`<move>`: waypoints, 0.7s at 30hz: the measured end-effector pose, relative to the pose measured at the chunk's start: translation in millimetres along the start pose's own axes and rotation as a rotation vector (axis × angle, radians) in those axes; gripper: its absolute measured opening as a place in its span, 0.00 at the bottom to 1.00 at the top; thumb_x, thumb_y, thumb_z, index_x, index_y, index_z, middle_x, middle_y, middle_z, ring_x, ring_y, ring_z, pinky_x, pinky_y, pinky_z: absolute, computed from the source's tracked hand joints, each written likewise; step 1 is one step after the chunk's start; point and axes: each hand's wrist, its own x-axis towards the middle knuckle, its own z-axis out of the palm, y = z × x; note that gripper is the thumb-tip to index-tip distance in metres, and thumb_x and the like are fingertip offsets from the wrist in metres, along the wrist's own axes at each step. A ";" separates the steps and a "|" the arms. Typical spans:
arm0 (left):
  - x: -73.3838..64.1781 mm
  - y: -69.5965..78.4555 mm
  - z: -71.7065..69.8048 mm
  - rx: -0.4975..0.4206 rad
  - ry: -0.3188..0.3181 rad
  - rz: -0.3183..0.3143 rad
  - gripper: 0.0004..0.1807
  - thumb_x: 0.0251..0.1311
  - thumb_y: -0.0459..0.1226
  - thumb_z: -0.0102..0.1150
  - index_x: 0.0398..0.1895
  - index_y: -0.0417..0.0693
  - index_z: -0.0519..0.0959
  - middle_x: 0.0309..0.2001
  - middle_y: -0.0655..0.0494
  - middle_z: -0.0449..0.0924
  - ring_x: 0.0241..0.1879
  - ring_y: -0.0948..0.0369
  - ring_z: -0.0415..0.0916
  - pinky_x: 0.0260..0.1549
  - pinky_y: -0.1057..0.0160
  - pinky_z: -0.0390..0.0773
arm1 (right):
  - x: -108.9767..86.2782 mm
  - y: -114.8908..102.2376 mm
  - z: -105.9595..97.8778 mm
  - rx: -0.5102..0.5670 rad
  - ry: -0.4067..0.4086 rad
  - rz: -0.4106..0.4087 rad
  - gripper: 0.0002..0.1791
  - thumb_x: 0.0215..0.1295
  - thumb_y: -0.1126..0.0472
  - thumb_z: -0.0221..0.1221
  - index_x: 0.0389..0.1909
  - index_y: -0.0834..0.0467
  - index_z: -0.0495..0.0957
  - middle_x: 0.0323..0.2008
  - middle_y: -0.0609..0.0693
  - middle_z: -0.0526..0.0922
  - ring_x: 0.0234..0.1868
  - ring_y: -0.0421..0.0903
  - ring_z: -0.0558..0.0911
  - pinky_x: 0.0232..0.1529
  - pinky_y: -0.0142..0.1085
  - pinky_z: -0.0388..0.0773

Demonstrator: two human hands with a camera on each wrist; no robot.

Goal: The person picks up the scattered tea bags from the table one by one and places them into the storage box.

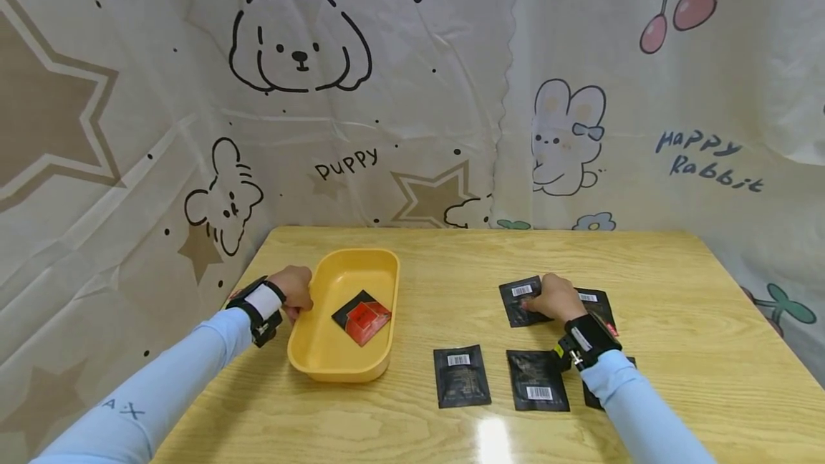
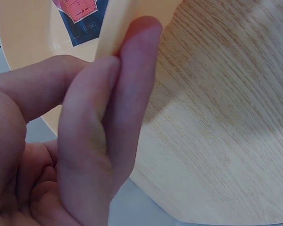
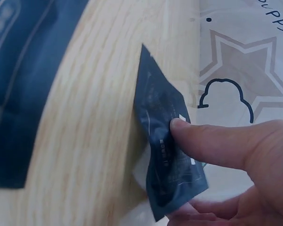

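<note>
At the left of the head view, my left hand grips the left rim of a yellow plastic tub. Its thumb and fingers pinch that rim in the left wrist view. Inside the tub lie black and red sachets, overlapping. On the right, my right hand pinches a black sachet with a white barcode label. The right wrist view has this sachet tilted up on edge, thumb on its printed face; the fingers behind it are partly hidden.
More black sachets lie nearby: one at the front middle, another beside it, one behind my right hand, and one partly under my right forearm. A printed curtain hangs behind the wooden table.
</note>
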 end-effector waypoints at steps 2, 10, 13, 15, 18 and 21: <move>-0.1 -0.4 0.9 -0.001 -0.003 0.000 0.05 0.46 0.25 0.58 0.27 0.36 0.73 0.21 0.48 0.77 0.12 0.63 0.75 0.19 0.64 0.82 | 0.0 1.1 0.1 0.006 0.003 -0.012 0.20 0.52 0.58 0.71 0.34 0.70 0.75 0.25 0.53 0.72 0.25 0.48 0.71 0.23 0.35 0.66; -1.0 1.1 1.4 -0.020 -0.005 0.003 0.05 0.47 0.24 0.57 0.27 0.35 0.72 0.23 0.47 0.77 0.13 0.61 0.78 0.15 0.68 0.79 | -2.1 1.9 -5.7 0.060 0.009 -0.069 0.17 0.55 0.60 0.68 0.36 0.70 0.77 0.28 0.57 0.78 0.28 0.50 0.74 0.28 0.38 0.72; -0.9 0.6 1.4 -0.011 0.000 0.009 0.05 0.47 0.24 0.57 0.27 0.35 0.72 0.22 0.47 0.77 0.13 0.61 0.77 0.17 0.67 0.81 | -3.5 1.9 -6.8 0.095 0.005 -0.072 0.17 0.55 0.61 0.68 0.38 0.71 0.77 0.29 0.58 0.79 0.28 0.50 0.74 0.28 0.38 0.71; -0.9 0.2 1.6 -0.004 0.002 0.010 0.05 0.47 0.24 0.57 0.27 0.36 0.72 0.22 0.48 0.77 0.12 0.62 0.76 0.18 0.66 0.81 | -4.0 2.7 -7.1 0.129 -0.004 -0.067 0.17 0.56 0.61 0.68 0.38 0.71 0.77 0.30 0.58 0.79 0.28 0.50 0.73 0.27 0.37 0.70; -1.1 0.3 1.4 0.010 0.004 0.013 0.05 0.47 0.25 0.58 0.26 0.36 0.72 0.21 0.48 0.77 0.11 0.63 0.75 0.18 0.66 0.81 | -3.3 4.5 -8.3 0.180 -0.028 -0.059 0.18 0.58 0.60 0.67 0.38 0.71 0.77 0.31 0.58 0.79 0.29 0.50 0.72 0.27 0.37 0.68; -1.9 1.2 0.9 0.023 0.009 0.018 0.05 0.46 0.25 0.58 0.25 0.37 0.72 0.20 0.49 0.77 0.11 0.64 0.74 0.15 0.68 0.79 | -1.6 6.3 -9.2 0.222 -0.054 -0.046 0.18 0.60 0.58 0.66 0.38 0.70 0.77 0.32 0.58 0.78 0.29 0.50 0.71 0.28 0.37 0.65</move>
